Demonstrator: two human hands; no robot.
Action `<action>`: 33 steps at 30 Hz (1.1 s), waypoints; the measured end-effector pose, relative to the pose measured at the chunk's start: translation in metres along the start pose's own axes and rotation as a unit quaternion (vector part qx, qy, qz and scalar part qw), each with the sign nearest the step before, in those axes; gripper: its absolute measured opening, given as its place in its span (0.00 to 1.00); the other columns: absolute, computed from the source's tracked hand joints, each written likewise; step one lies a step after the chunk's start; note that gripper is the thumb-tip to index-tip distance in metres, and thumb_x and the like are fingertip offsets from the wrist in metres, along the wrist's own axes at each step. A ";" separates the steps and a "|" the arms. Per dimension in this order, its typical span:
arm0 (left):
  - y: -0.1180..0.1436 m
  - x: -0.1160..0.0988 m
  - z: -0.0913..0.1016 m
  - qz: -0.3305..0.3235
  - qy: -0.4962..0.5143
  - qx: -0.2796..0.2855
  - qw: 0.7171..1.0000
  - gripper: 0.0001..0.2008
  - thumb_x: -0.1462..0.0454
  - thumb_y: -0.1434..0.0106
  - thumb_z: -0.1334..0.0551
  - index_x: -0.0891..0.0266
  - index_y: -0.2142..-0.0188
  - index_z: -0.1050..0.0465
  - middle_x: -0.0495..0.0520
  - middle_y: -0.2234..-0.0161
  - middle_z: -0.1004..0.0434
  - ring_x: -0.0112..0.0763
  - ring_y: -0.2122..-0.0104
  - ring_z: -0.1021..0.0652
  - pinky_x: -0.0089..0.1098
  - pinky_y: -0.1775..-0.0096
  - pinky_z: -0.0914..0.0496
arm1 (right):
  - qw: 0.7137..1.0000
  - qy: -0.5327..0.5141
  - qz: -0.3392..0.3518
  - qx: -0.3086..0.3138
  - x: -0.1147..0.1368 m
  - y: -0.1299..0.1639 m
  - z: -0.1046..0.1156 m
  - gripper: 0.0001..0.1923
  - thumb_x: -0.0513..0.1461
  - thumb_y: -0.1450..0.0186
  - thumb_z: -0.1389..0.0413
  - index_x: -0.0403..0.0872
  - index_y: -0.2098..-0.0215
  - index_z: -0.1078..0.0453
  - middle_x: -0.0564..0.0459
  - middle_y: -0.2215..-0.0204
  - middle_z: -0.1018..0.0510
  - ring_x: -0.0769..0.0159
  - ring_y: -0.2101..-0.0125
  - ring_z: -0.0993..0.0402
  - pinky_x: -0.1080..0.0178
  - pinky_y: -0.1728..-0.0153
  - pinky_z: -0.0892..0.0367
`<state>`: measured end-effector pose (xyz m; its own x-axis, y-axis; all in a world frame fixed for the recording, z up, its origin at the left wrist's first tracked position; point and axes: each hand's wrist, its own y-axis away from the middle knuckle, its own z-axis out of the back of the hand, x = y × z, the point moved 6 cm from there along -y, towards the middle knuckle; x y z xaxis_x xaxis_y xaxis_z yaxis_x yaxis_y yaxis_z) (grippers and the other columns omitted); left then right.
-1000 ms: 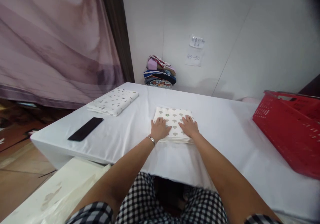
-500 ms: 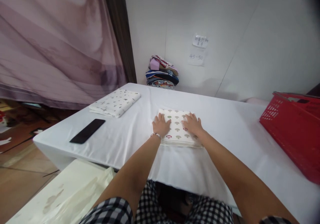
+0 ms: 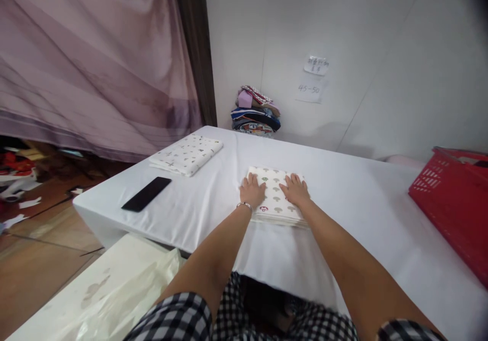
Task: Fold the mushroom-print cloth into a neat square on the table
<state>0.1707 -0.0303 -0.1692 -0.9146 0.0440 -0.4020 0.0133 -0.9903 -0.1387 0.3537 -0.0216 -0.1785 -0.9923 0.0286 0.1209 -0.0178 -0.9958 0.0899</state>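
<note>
A folded white cloth printed with grey, red and green mushrooms lies in layers on the white-covered table. My left hand rests flat on its left side, fingers spread, with a bracelet at the wrist. On the cloth's right side lies my right hand, palm down and fingers apart. Neither hand grips the fabric. Farther left on the table is another folded white cloth with small dark prints.
A black phone-like slab lies near the table's left edge. A red plastic basket stands at the right. Behind the table are stacked folded clothes against the wall. Clear plastic covers part of a white surface at lower left.
The view has turned slightly left, so everything appears shifted right. My right hand has slid a little toward the cloth's far right corner; both hands stay on it.
</note>
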 end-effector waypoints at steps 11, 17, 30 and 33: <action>-0.001 0.036 0.010 0.107 0.180 -0.035 0.977 0.19 0.62 0.35 0.53 0.64 0.47 0.37 0.61 0.44 0.35 0.36 0.47 0.31 0.34 0.48 0.36 | 0.998 -0.016 0.062 0.012 0.014 0.070 -0.004 0.27 0.50 0.32 0.66 0.50 0.38 0.50 0.49 0.35 0.55 0.59 0.36 0.63 0.53 0.41 0.62; 0.017 0.065 0.021 0.164 0.223 -0.026 0.961 0.12 0.64 0.38 0.47 0.61 0.59 0.28 0.55 0.57 0.23 0.32 0.56 0.24 0.29 0.56 0.32 | 0.997 -0.002 0.072 -0.006 0.010 0.090 -0.005 0.25 0.49 0.31 0.66 0.50 0.40 0.47 0.50 0.36 0.51 0.62 0.37 0.62 0.55 0.41 0.61; 0.034 0.056 0.021 0.163 0.203 0.002 0.965 0.21 0.49 0.44 0.41 0.64 0.62 0.30 0.63 0.55 0.26 0.38 0.60 0.23 0.31 0.62 0.32 | 0.994 -0.059 0.096 0.007 0.042 0.114 -0.003 0.27 0.49 0.31 0.66 0.50 0.38 0.48 0.50 0.35 0.52 0.61 0.36 0.62 0.55 0.41 0.63; 0.030 0.054 0.021 0.169 0.178 0.025 0.969 0.24 0.49 0.46 0.41 0.67 0.59 0.31 0.67 0.53 0.28 0.39 0.59 0.24 0.30 0.64 0.33 | 0.994 -0.051 0.091 0.012 0.045 0.119 -0.006 0.28 0.49 0.32 0.64 0.49 0.37 0.49 0.50 0.35 0.54 0.60 0.36 0.64 0.55 0.41 0.64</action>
<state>0.1131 -0.0603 -0.1760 -0.6634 -0.2499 -0.7053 0.2602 -0.9608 0.0956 0.3060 -0.1394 -0.1679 -0.9609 -0.1426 0.2373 0.1659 -0.9828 0.0810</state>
